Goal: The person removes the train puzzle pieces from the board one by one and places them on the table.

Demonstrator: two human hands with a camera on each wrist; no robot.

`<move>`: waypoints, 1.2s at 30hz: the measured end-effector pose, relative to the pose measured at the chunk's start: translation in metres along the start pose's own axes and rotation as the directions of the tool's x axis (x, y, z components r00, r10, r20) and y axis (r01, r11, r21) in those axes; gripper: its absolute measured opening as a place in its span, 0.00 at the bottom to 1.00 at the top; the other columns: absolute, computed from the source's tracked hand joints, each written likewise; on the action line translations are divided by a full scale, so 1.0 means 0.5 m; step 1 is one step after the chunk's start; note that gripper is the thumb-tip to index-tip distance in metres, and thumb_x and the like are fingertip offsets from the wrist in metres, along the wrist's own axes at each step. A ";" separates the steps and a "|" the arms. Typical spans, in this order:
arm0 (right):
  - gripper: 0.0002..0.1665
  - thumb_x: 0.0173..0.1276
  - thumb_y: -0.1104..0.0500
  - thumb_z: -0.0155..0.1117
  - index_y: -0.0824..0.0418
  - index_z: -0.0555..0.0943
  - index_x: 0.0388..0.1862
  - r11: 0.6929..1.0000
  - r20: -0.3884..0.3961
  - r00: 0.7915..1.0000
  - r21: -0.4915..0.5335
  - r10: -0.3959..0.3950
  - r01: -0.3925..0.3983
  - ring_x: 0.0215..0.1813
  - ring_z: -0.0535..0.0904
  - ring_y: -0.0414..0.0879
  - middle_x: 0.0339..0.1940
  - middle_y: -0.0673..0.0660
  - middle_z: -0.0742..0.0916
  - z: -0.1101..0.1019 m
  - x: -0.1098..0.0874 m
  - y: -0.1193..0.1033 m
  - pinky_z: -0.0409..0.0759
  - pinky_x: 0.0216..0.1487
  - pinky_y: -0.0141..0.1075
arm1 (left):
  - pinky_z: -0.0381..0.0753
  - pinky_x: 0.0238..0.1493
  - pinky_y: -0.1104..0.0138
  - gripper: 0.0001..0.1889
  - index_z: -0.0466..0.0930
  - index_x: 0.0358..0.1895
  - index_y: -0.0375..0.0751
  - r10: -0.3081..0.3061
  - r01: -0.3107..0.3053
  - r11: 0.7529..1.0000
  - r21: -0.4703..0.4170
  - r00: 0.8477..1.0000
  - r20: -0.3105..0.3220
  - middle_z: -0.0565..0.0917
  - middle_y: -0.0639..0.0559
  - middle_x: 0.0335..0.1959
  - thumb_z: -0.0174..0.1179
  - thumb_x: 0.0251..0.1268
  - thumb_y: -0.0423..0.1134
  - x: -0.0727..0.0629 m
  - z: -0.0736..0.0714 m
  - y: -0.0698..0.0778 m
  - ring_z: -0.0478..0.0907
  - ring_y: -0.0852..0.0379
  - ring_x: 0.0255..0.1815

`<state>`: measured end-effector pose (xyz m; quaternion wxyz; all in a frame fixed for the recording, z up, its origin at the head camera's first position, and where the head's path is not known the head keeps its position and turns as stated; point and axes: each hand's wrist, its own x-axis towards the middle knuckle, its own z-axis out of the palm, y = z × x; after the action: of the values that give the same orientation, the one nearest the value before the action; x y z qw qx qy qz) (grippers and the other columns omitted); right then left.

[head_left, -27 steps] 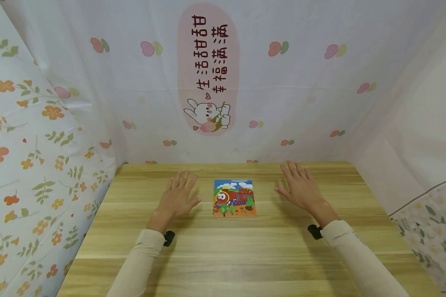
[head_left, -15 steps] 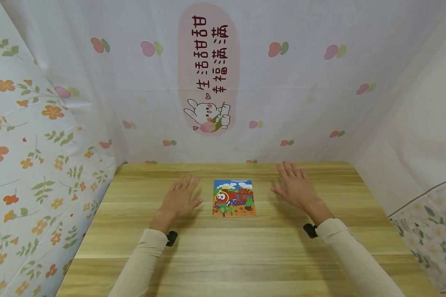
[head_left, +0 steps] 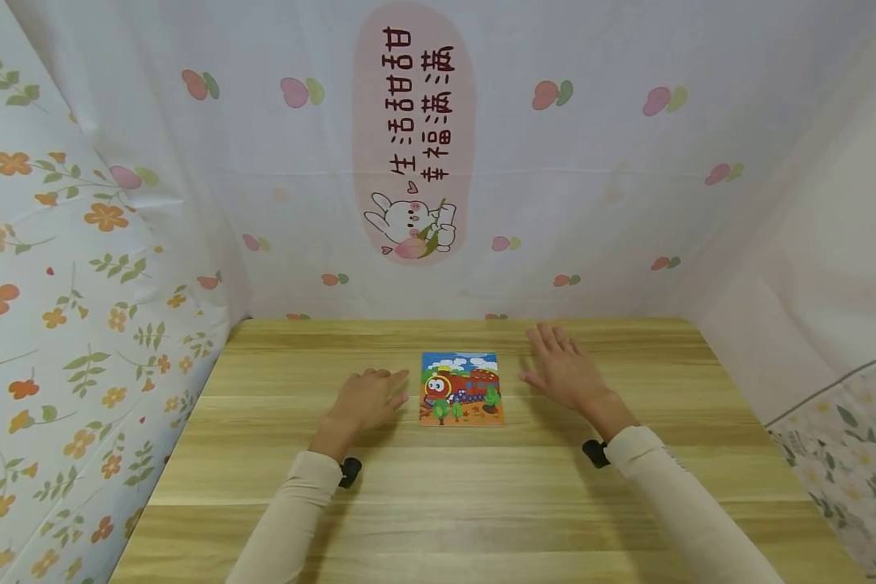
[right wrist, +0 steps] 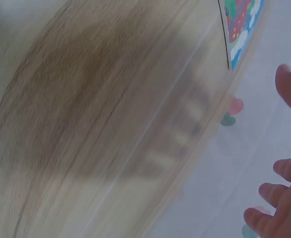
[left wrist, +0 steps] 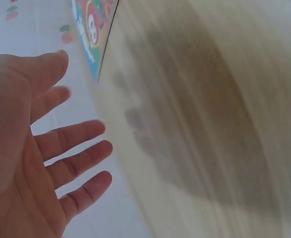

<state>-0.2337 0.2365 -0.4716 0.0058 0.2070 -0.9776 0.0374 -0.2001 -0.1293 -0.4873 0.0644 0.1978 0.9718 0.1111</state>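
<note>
A square picture board (head_left: 461, 389) with a cartoon red train, green trees and a blue sky lies flat on the wooden table. Just left of it in the head view, my left hand (head_left: 365, 403) hovers with relaxed, slightly bent fingers and holds nothing. To the board's right is my right hand (head_left: 569, 377), fingers extended and spread, thumb toward the board. Gaps show between the board and both hands. In the left wrist view, the left hand (left wrist: 41, 134) is above its shadow, with a corner of the board (left wrist: 93, 34) beyond the thumb. The right wrist view catches the right hand (right wrist: 284, 183) at its edge.
The wooden table (head_left: 438, 519) stretches out in front of me. A white printed curtain (head_left: 599, 186) hangs behind its far edge. Floral cloth (head_left: 117, 389) drapes along the left side, and more cloth (head_left: 847, 438) hangs at the right.
Both hands have moved inward toward the picture board, the left one rightward with its fingers bending more, the right one leftward. The board lies in the same place on the table.
</note>
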 end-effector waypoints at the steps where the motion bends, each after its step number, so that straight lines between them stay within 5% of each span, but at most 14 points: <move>1: 0.49 0.74 0.41 0.57 0.64 0.49 0.81 1.000 -0.004 1.000 0.000 -0.008 0.008 0.78 0.51 0.70 0.80 0.70 0.54 0.002 0.001 -0.001 0.55 0.71 0.65 | 0.71 0.62 0.43 0.28 0.68 0.73 0.49 0.003 -0.003 1.000 0.001 1.000 0.002 0.77 0.40 0.65 0.55 0.74 0.52 0.001 0.002 0.003 0.73 0.38 0.65; 13: 0.30 0.74 0.61 0.58 0.73 0.67 0.70 0.983 -0.072 0.994 0.160 -0.079 0.090 0.72 0.65 0.70 0.71 0.74 0.70 0.030 0.036 -0.029 0.64 0.68 0.62 | 0.59 0.69 0.39 0.33 0.58 0.78 0.54 0.093 -0.090 0.994 -0.061 0.994 0.059 0.52 0.38 0.80 0.51 0.75 0.57 0.026 0.046 0.034 0.53 0.36 0.77; 21: 0.24 0.74 0.60 0.57 0.72 0.73 0.65 0.948 0.022 0.999 0.318 -0.036 0.027 0.69 0.70 0.66 0.66 0.69 0.77 0.046 0.068 -0.054 0.67 0.69 0.57 | 0.58 0.70 0.39 0.37 0.54 0.79 0.59 0.082 -0.078 0.996 -0.053 0.992 0.093 0.39 0.39 0.82 0.53 0.72 0.61 0.046 0.061 0.056 0.45 0.35 0.80; 31: 0.25 0.75 0.57 0.57 0.69 0.74 0.66 0.915 0.085 0.996 0.401 0.018 -0.051 0.69 0.71 0.62 0.66 0.66 0.78 0.064 0.105 -0.088 0.67 0.69 0.55 | 0.60 0.69 0.44 0.38 0.53 0.79 0.65 0.053 -0.055 0.998 0.017 0.990 0.132 0.42 0.38 0.81 0.50 0.69 0.67 0.064 0.072 0.067 0.46 0.38 0.80; 36: 0.23 0.75 0.58 0.57 0.68 0.76 0.64 0.864 0.082 0.997 0.500 0.017 -0.056 0.66 0.74 0.61 0.63 0.65 0.80 0.072 0.120 -0.111 0.71 0.66 0.55 | 0.60 0.68 0.44 0.38 0.55 0.79 0.66 0.032 -0.036 0.999 0.036 0.992 0.122 0.45 0.39 0.81 0.49 0.68 0.69 0.071 0.075 0.072 0.50 0.39 0.79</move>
<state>-0.2659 0.1587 -0.5022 -0.0852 0.1841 -0.9376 0.2824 -0.2127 -0.0757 -0.5175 0.1175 0.2220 0.9645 0.0814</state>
